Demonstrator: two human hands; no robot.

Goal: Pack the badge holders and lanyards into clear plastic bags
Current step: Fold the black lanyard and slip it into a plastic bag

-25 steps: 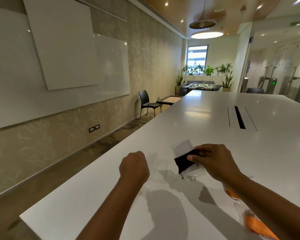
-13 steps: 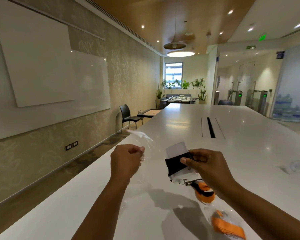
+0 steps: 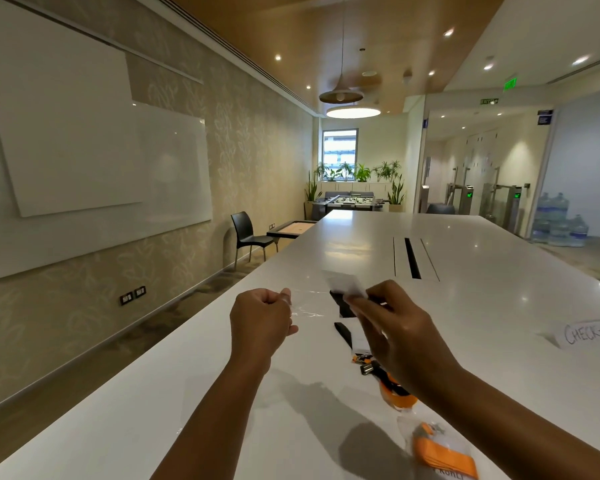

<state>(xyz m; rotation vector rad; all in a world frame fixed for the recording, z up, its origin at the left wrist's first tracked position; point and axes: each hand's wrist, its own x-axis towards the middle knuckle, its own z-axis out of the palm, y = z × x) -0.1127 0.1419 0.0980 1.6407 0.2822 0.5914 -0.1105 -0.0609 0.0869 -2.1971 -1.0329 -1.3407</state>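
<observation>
Clear plastic is stretching rightward from the left hand (image 3: 261,323), whose curled fingers are pinching the bag (image 3: 307,308) by one edge above the surface (image 3: 471,306). The right hand (image 3: 395,329) is gripping the holder (image 3: 340,301), fingers curled over its blurred white card, and the black-and-orange lanyard (image 3: 395,393) is trailing down from it toward the surface. The holder is sitting just right of the bag's free end, at about the same height. Its long axis is pointing up and away, while the bag's is running left to right between the hands. The coming move is probably calling for a short leftward slide by the right hand, the nearer one. The film is too faint to show whether the bag's mouth is facing the holder.
</observation>
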